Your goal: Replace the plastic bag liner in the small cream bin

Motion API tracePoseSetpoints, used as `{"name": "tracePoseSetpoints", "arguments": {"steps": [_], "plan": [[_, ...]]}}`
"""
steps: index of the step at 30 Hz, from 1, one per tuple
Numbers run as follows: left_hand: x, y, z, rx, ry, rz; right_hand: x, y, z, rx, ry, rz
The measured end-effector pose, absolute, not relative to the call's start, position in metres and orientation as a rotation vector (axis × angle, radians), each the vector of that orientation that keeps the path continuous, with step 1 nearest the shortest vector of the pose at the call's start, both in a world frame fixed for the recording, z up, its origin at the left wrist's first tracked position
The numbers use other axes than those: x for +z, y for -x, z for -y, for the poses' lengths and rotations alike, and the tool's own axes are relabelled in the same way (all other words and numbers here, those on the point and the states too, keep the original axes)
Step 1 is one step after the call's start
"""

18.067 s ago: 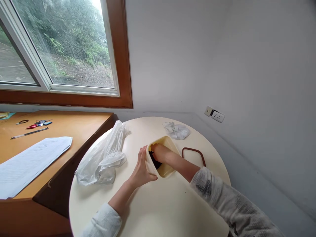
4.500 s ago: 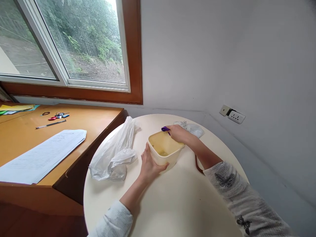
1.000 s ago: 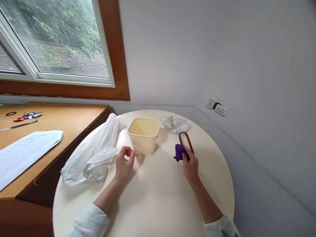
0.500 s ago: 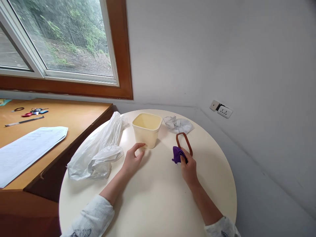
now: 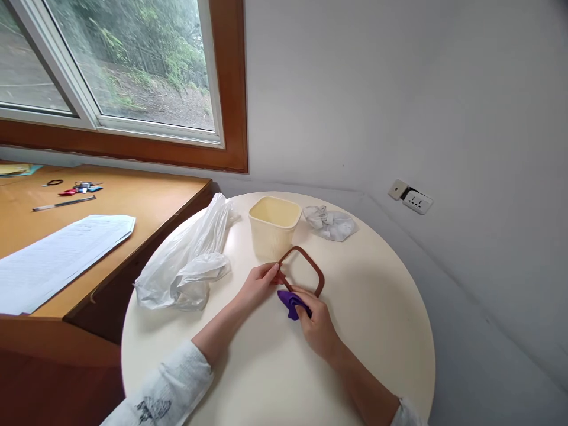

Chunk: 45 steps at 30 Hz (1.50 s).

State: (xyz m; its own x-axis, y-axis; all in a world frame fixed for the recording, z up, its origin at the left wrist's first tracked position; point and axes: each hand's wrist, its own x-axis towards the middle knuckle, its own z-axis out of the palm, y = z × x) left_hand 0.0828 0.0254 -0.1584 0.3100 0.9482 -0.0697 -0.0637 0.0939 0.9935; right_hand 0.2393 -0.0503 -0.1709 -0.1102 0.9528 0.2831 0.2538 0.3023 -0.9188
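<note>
A brown square ring, like a rim for a bin, is held up off the round table between my two hands. My left hand pinches its left corner between thumb and fingers. In my right hand is a bunched purple cloth, with the fingers of that hand against the ring's near side. Just beyond the ring stands a cream square bin, upright with its top open. Part of the ring overlaps the bin's lower right corner in view.
A crumpled white plastic bag lies on the left of the round table. A smaller clear bag is at the back right. On the wooden desk are papers, a pen and keys.
My left hand has left the bin and taken hold of the brown ring. My right hand has brought the ring and purple cloth leftward and nearer. The view has shifted slightly left.
</note>
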Motion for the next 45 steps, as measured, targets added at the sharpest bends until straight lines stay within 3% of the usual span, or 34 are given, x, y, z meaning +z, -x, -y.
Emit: {"name": "tracePoseSetpoints", "arguments": {"steps": [5, 9, 12, 16, 20, 27, 31, 45], "plan": [[-0.158, -0.075, -0.027, 0.935, -1.124, -0.892, -0.167, -0.237, 0.052, 1.265, 1.072, 1.496], [-0.157, -0.075, -0.025, 0.911, -1.119, -0.898, -0.165, -0.244, 0.045, 1.593, 0.988, 1.057], [-0.159, -0.076, -0.024, 0.923, -1.108, -0.922, -0.158, -0.255, 0.04, 1.623, 0.919, 0.68], [-0.159, -0.08, -0.019, 0.93, -1.008, -0.916, -0.144, -0.279, 0.031, 1.464, 0.874, 0.423], [-0.155, -0.085, -0.015, 0.951, -0.779, -0.862, -0.142, -0.292, 0.019, 1.039, 1.124, 0.521], [-0.159, -0.084, -0.019, 0.836, -0.512, -0.821, -0.174, -0.251, 0.002, 0.517, 1.536, 1.661], [-0.162, -0.083, -0.02, 0.857, -0.564, -0.889, -0.185, -0.227, 0.005, 0.287, 1.565, 2.012], [-0.158, -0.084, -0.018, 0.877, -0.481, -0.775, -0.181, -0.216, 0.012, 0.212, 1.556, 2.149]]}}
